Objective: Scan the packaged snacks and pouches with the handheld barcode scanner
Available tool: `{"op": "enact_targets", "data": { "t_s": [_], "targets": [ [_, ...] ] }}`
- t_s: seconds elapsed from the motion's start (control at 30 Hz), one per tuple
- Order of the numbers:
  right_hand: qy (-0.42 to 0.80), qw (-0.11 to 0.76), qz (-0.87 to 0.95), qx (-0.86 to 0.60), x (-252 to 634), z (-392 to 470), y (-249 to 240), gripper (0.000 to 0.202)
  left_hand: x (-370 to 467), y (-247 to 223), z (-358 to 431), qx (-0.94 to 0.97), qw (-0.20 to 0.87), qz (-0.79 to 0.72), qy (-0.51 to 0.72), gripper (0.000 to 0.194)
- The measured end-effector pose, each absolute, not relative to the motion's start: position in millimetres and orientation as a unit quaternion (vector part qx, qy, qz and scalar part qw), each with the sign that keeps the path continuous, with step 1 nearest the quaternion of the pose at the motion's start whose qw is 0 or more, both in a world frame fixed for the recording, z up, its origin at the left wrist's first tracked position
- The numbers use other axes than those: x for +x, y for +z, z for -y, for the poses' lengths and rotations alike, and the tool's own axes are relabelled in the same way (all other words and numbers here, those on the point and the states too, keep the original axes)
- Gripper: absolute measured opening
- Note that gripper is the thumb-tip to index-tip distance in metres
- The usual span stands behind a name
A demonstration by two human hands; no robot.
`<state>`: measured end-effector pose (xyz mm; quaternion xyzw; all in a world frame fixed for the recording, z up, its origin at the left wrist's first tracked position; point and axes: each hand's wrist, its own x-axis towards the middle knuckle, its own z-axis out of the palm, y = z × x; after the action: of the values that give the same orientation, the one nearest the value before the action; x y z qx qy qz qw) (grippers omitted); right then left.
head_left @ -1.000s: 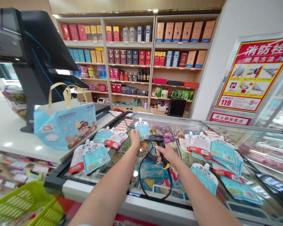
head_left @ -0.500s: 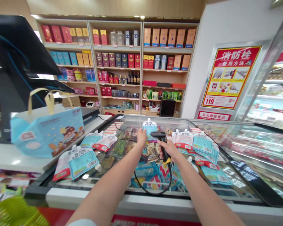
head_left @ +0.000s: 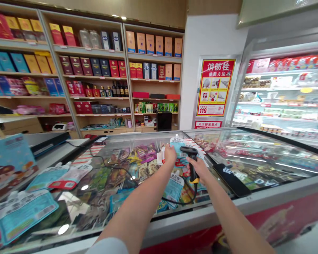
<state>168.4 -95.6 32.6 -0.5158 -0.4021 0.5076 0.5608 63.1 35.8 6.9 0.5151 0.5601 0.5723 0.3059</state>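
Observation:
My left hand (head_left: 170,153) is closed on the edge of a blue-and-white spouted drink pouch (head_left: 176,144), held up over the glass freezer top (head_left: 137,139). In my right hand (head_left: 198,170) is a black barcode scanner (head_left: 188,151) with a yellow ring at its handle's base, its fingers wrapped round the grip. The scanner head is close beside the pouch and partly covers the things behind. Below my hands another blue pouch (head_left: 174,190) lies on the glass, with the scanner's cable (head_left: 184,202) curving across it.
More spouted pouches lie at the left, a blue one (head_left: 29,213) nearest. A blue shopping bag (head_left: 12,162) stands at the left edge. On the right part of the freezer rests a black panel (head_left: 231,180). Behind are shelves of boxes (head_left: 100,67) and a chilled display (head_left: 286,95).
The view has turned to the right, so the bag and left pouches shift left. My hands, with the pouch and scanner, are now over the pouches on the right side.

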Motion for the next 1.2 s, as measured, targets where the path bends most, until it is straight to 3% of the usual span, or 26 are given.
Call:
{"op": "enact_targets", "data": {
  "t_s": [0.37, 0.53, 1.0, 1.2],
  "targets": [
    [0.498, 0.593, 0.376, -0.509, 183.8, 100.4, 23.2, 0.034, 91.1, 21.2, -4.8, 0.577, 0.194, -0.653, 0.451, 0.047],
    [0.516, 0.586, 0.379, -0.497, 170.5, 97.6, 25.7, 0.036, 66.8, 32.0, 2.5, 0.598, 0.133, -0.691, 0.384, 0.049],
    [0.595, 0.462, 0.481, -0.449, 17.6, 76.1, 31.6, 0.030, -228.6, 25.4, 26.9, 0.465, 0.005, -0.835, 0.295, 0.041],
    [0.623, 0.417, 0.505, -0.428, -44.7, 68.8, 34.5, 0.028, -331.6, 28.3, 45.1, 0.438, 0.030, -0.882, 0.172, 0.066]
  ]
}}
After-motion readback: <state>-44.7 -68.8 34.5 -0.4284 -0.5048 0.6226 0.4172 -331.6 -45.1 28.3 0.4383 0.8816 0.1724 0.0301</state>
